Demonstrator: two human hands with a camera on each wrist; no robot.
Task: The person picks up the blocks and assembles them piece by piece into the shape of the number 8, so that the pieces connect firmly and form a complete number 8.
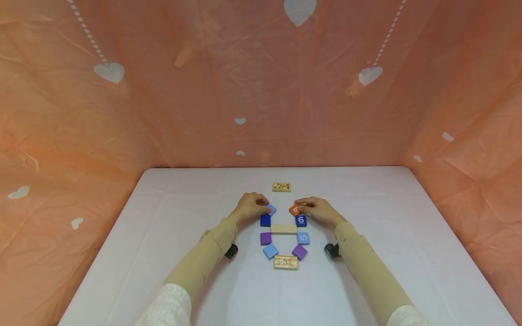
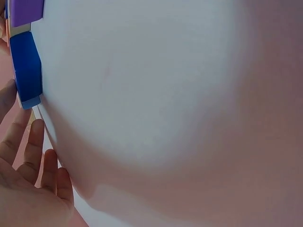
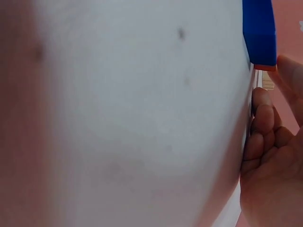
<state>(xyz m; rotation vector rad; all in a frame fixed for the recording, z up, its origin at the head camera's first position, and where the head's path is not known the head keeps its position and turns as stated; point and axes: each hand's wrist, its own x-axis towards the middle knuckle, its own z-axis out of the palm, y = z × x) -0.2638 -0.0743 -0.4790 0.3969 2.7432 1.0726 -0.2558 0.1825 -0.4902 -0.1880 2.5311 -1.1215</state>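
On the white table, several coloured square tiles form a ring. My left hand point(image 1: 248, 206) pinches a periwinkle tile point(image 1: 272, 209) at the ring's far left, just beyond a dark blue tile point(image 1: 265, 221). Opposite it, my right hand point(image 1: 321, 211) has thumb and fingers on an orange numbered tile point(image 1: 293, 210), by a dark blue tile marked 6 or 9 point(image 1: 301, 220). Across the ring's middle lies a plain wooden block point(image 1: 283, 229). In the right wrist view only a sliver of the orange tile point(image 3: 265, 67) shows behind the blue one point(image 3: 261, 38).
Nearer me are purple tiles point(image 1: 266, 238) and light blue tiles point(image 1: 270, 251), closed off by an engraved wooden block point(image 1: 286, 262). A similar engraved block point(image 1: 282, 187) lies beyond the hands. Orange cloth point(image 1: 261, 90) with hearts hangs behind the table and at its sides.
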